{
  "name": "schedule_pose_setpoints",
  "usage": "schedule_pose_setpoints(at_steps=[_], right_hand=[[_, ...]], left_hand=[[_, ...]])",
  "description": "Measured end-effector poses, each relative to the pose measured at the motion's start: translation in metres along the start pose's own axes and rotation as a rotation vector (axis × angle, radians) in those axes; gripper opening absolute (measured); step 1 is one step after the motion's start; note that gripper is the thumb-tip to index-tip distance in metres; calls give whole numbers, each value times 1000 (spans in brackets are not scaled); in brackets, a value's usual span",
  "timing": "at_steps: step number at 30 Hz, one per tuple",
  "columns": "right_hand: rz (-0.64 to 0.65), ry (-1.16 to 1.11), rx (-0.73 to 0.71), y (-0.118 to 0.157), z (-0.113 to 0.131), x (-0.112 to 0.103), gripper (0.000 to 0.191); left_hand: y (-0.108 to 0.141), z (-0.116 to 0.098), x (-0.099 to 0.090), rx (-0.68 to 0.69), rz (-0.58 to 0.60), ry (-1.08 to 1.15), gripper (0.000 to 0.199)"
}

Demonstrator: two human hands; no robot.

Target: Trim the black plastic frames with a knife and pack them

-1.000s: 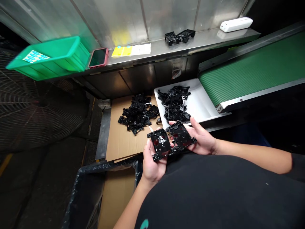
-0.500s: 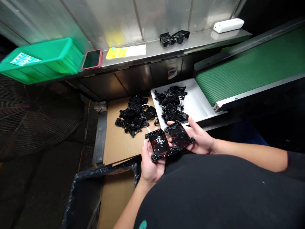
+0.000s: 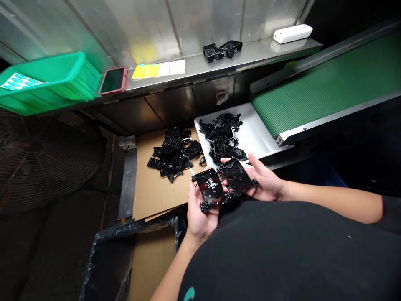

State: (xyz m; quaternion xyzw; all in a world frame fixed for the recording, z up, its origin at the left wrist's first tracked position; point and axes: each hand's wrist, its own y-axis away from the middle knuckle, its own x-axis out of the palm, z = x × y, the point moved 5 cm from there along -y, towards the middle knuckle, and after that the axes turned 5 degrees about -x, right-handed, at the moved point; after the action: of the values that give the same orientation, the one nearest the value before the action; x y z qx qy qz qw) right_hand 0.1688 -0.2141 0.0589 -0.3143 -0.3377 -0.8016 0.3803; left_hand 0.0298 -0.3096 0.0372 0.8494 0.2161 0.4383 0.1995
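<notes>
Your left hand point(image 3: 201, 219) and right hand point(image 3: 267, 182) grip flat black plastic panels point(image 3: 239, 177), seemingly mid-work, with some heaped black plastic parts point(image 3: 173, 155) apparently left.

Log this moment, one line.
left hand: holds black panel with white writing | right hand: holds adjacent black panel | parts pile: on cardboard | second pile: on white tray

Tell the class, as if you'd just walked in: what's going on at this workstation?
A person's left hand and right hand hold two black plastic plates side by side; whether they are joined is hard to tell. White handwriting marks the left plate. Beyond the hands, a heap of black parts lies on cardboard, and a second heap sits in a white tray by the end of a green conveyor belt.
</notes>
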Motion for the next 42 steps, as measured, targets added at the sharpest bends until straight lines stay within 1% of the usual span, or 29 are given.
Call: schedule_pose_setpoints(at_steps=[5, 12, 19, 31, 39, 42], right_hand=[[-1, 2, 10, 5, 5, -3, 77], [-9, 9, 9, 9, 10, -9, 78], [-17, 8, 21, 12, 14, -15, 77], [-14, -5, 66, 15, 14, -20, 75], [12, -6, 63, 15, 14, -20, 77], [19, -8, 61, 15, 15, -20, 75]], left_hand=[[-2, 4, 6, 2, -2, -5, 41], [-4, 13, 12, -6, 1, -14, 50], [-4, 19, 19, 12, 5, 29, 47], [4, 25, 24, 9, -21, 1, 63], [4, 27, 24, 23, -21, 1, 64], [5, 28, 24, 30, -19, 5, 59]])
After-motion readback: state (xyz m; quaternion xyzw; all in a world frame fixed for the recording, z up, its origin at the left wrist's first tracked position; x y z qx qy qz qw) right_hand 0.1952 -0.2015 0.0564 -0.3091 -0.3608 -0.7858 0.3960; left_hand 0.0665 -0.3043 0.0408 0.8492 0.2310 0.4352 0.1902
